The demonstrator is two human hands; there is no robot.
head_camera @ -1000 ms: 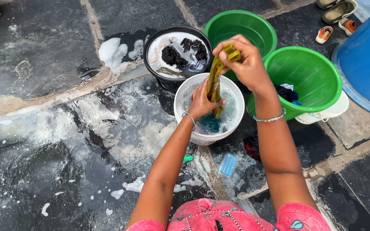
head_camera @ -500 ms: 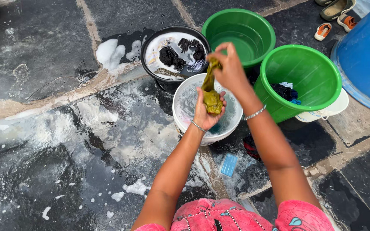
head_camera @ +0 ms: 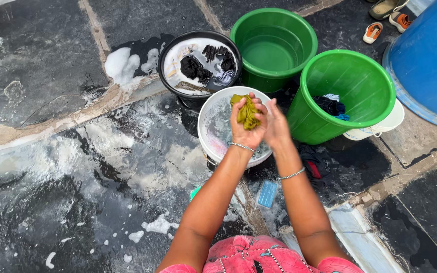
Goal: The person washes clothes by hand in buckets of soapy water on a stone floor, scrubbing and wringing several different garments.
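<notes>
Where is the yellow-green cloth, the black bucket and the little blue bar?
yellow-green cloth (head_camera: 247, 111), head view, middle of the bunched cloth.
black bucket (head_camera: 170, 49), head view, left rim.
blue bar (head_camera: 267, 193), head view, its flat top.

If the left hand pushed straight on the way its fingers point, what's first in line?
Past the olive cloth that the left hand grips, probably the black tub of soapy dark clothes beyond the white bucket; depth is unclear.
</notes>
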